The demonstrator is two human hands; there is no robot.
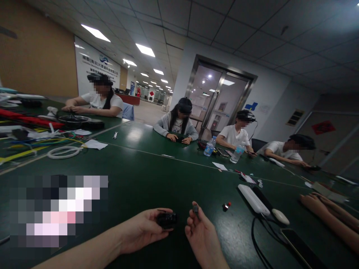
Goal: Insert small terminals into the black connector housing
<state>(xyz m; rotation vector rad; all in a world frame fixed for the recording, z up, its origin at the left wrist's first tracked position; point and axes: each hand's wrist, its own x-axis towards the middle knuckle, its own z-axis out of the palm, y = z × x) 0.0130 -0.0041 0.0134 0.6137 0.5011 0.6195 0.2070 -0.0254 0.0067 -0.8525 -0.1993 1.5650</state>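
My left hand [146, 228] is wrapped round a small black boxy device [167, 219], held low over the dark green table [131, 186]. Its exact kind does not show. A short gap to the right, my right hand [200, 231] pinches a small dark grey block-like piece [195, 209] between thumb and forefinger, its other fingers curled. The two held things are apart. On the table to the right of my right hand lies a little dark and silvery piece with a red end [226, 206].
At right are a white power strip [252, 200], a mouse [280, 216], a phone [300, 246] and black cables, near another person's arms [331, 213]. Water bottles [209, 146] stand farther back. Cables and a coiled white cord [64, 152] crowd the left. Several people sit opposite.
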